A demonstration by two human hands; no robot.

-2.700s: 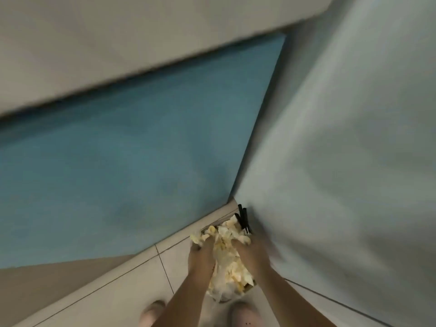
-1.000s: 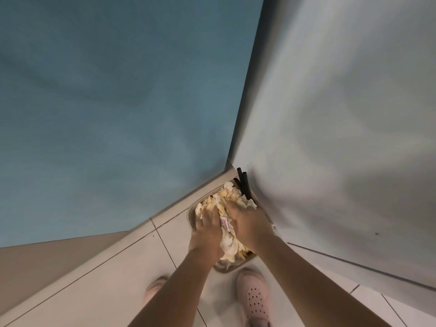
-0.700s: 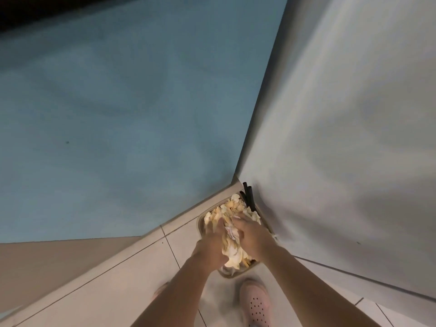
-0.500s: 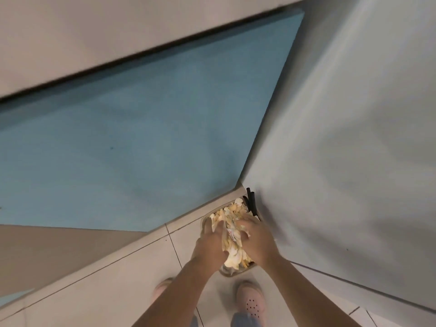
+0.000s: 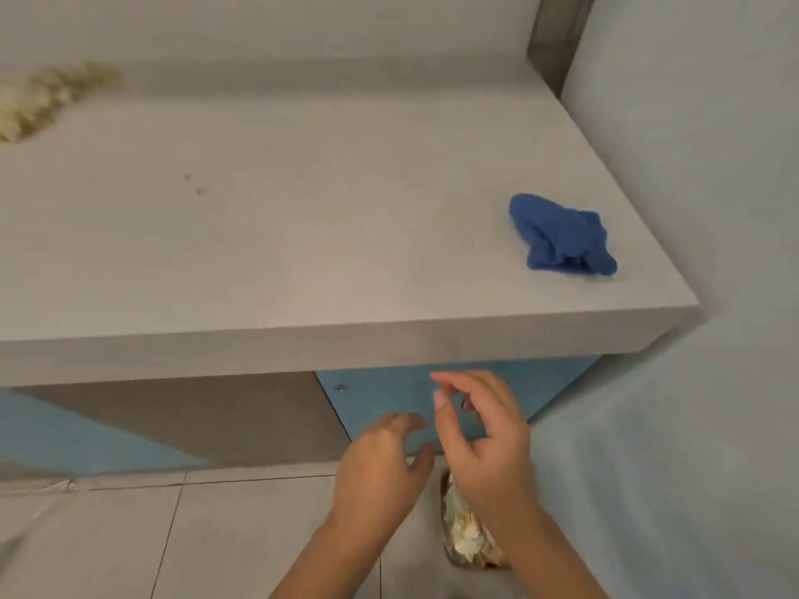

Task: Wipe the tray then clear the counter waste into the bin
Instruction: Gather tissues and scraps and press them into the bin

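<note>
The bin (image 5: 465, 559) stands on the floor by the right wall, filled with pale yellowish waste (image 5: 461, 527) and largely hidden behind my right arm. Both hands hover above it, below the counter's front edge. My left hand (image 5: 380, 469) has loosely curled fingers and holds nothing. My right hand (image 5: 480, 438) is raised a little higher, fingers relaxed and spread, also empty. A crumpled blue cloth (image 5: 562, 237) lies on the grey counter (image 5: 302, 235) near its right end. More pale waste (image 5: 43, 99) sits blurred at the counter's far left.
A pale wall (image 5: 700, 209) closes the right side. Under the counter are blue and grey cabinet panels (image 5: 216, 421). The floor is light tile (image 5: 129, 542). Two small dark specks (image 5: 193, 184) lie on the counter.
Both hands have lifted off the waste they were pressing into the bin and now hang free above it. The view has tilted up, bringing the counter top and the blue cloth into sight.
</note>
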